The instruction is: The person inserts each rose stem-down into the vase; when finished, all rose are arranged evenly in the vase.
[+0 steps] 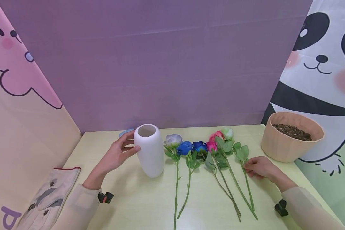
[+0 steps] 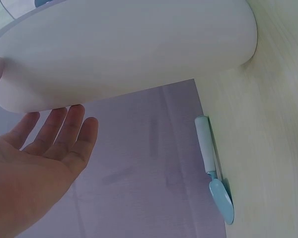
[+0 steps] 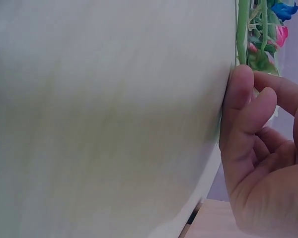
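Observation:
A white vase (image 1: 150, 156) stands upright on the table, left of the flowers. My left hand (image 1: 119, 153) grips it near the mouth, thumb on the front and fingers round the far side; in the left wrist view the fingertips meet the vase wall (image 2: 129, 49). My right hand (image 1: 260, 166) is low at the table and pinches the rightmost rose stem (image 1: 248, 188) just below its leaves. Several artificial roses lie side by side: a pale lilac one (image 1: 173, 140), blue ones (image 1: 185, 148), pink ones (image 1: 211, 146) and a whitish-green one (image 1: 227, 133).
A peach pot (image 1: 279, 147) of dark soil stands at the back right. Behind the vase, by the table's far edge, lies a light blue trowel (image 2: 205, 144). A folded cloth (image 1: 50, 195) with a printed pattern is at the left edge. A purple backdrop (image 1: 172, 64) rises behind the table.

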The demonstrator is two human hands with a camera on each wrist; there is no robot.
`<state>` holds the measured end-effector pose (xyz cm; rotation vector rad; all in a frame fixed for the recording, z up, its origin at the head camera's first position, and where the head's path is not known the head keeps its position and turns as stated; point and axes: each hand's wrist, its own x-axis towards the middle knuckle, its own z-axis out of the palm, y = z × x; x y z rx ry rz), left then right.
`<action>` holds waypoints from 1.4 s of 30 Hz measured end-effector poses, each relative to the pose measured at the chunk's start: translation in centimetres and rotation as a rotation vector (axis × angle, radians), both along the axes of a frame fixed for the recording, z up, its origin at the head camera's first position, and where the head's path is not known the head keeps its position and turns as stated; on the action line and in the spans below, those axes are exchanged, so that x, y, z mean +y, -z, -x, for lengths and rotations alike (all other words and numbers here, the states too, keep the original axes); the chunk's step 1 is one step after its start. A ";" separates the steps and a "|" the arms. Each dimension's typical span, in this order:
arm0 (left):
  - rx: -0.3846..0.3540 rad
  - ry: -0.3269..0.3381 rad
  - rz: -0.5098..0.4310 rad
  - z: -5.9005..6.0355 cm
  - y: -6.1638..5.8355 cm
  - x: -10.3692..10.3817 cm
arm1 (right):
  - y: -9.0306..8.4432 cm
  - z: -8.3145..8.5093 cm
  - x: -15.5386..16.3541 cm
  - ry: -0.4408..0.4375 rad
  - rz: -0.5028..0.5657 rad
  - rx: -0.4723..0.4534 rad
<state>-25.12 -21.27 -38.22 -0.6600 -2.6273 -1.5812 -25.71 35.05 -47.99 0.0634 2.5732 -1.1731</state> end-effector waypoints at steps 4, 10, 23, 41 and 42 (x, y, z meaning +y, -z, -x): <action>0.008 0.002 0.000 0.0 0.0 0.0 | -0.2 -0.1 -0.1 0.003 -0.001 0.001; 0.018 0.002 -0.001 -0.2 -0.1 0.1 | -0.9 -0.1 -0.1 0.026 0.043 0.001; 0.013 0.002 -0.003 -0.3 -0.3 0.1 | -0.8 0.1 0.3 -0.010 0.232 -0.086; 0.007 -0.005 0.014 -0.2 -0.3 0.1 | -1.2 0.5 -0.1 -0.101 0.421 -0.163; 0.007 -0.005 0.013 -0.2 -0.3 0.1 | -1.2 0.6 -0.2 -0.102 0.426 -0.165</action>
